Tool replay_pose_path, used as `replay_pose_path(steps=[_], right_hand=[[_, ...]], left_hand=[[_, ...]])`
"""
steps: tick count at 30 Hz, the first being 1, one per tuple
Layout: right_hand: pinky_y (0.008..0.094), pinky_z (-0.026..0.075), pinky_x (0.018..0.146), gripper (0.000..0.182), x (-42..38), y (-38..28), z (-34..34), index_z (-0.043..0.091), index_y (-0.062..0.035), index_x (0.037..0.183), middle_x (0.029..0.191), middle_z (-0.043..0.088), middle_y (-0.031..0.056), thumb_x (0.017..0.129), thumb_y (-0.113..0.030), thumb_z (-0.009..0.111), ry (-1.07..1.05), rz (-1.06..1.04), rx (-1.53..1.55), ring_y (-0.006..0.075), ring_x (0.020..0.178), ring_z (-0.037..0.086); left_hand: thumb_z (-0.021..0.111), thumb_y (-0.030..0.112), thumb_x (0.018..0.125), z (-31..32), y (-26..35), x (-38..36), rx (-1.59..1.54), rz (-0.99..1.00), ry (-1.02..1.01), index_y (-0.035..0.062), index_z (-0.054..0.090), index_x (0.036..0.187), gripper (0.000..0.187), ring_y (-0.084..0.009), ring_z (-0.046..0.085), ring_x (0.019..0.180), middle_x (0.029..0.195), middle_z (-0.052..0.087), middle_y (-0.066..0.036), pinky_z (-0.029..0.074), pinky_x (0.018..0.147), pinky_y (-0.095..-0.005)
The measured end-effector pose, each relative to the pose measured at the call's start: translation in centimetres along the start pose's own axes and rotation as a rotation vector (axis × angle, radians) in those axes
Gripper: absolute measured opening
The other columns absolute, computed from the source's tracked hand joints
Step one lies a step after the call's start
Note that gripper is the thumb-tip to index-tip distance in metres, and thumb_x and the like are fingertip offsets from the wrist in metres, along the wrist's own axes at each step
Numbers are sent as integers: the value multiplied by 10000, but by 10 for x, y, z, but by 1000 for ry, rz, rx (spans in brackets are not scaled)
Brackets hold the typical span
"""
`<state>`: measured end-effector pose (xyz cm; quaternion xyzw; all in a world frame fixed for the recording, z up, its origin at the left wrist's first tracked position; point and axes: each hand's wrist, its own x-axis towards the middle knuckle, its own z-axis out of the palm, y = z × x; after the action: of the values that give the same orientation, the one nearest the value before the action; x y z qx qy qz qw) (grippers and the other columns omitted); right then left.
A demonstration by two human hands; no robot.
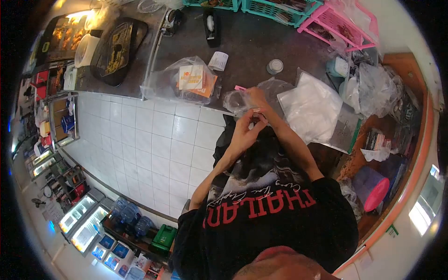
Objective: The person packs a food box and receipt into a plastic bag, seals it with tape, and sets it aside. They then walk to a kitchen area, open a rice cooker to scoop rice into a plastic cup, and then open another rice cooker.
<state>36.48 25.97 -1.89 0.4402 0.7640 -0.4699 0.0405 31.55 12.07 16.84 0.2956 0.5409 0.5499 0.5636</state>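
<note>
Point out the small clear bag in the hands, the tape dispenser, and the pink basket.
small clear bag (237,100), head view, its crinkled middle.
tape dispenser (212,25), head view, the black body.
pink basket (337,24), head view, its slatted side.

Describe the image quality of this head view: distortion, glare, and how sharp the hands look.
Head view: strong fisheye bends the counter and tiled wall into curves, with black corners around the round frame; lamp glare washes out the top left; the clear plastic bags shine white; the left hand and right hand, pinching a small clear bag, are slightly soft.
</note>
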Motion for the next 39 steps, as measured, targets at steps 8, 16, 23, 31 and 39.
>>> replay_pose_path(steps=[8, 16, 23, 31, 39], right_hand=[[385, 534, 735, 285, -22, -8, -22, 708, -34, 938, 867, 689, 200, 710, -204, 702, 264, -339, -169, 342, 814, 678], [363, 545, 801, 529, -5, 4, -157, 652, -101, 1144, 937, 712, 125, 658, -238, 807, 376, -139, 196, 287, 902, 690], [396, 539, 782, 709, 70, 79, -108, 547, -60, 1195, 1049, 668, 190, 584, -239, 860, 508, 67, -101, 336, 934, 667], [327, 504, 849, 670, -72, -82, -154, 578, -62, 1156, 1029, 664, 82, 581, -216, 885, 106, -287, 971, 193, 914, 637], [362, 520, 784, 572, -75, -91, -88, 606, -57, 1125, 1088, 657, 119, 615, -191, 828, -1, -284, 153, 264, 982, 643]], left_hand=[[574, 8, 889, -21, 23, 5, -164, -3, 253, -20, 570, 1179, 291, -106, 550, 827, 995, 585, -37, 441, 772, -236], [541, 100, 917, -45, 32, 4, -169, -47, 325, -23, 597, 1157, 276, -97, 548, 738, 964, 636, -59, 442, 718, -236], [513, 128, 939, -51, 33, 2, -180, -57, 346, -28, 607, 1142, 273, -105, 553, 736, 922, 626, -53, 449, 712, -247], [465, 235, 994, -67, 24, 6, -214, -52, 427, 9, 593, 1219, 344, -112, 576, 738, 899, 603, -33, 502, 718, -291], [442, 283, 1008, -71, 10, 10, -54, 79, 420, 11, 607, 1198, 371, -72, 504, 696, 907, 533, -12, 463, 640, -238]])
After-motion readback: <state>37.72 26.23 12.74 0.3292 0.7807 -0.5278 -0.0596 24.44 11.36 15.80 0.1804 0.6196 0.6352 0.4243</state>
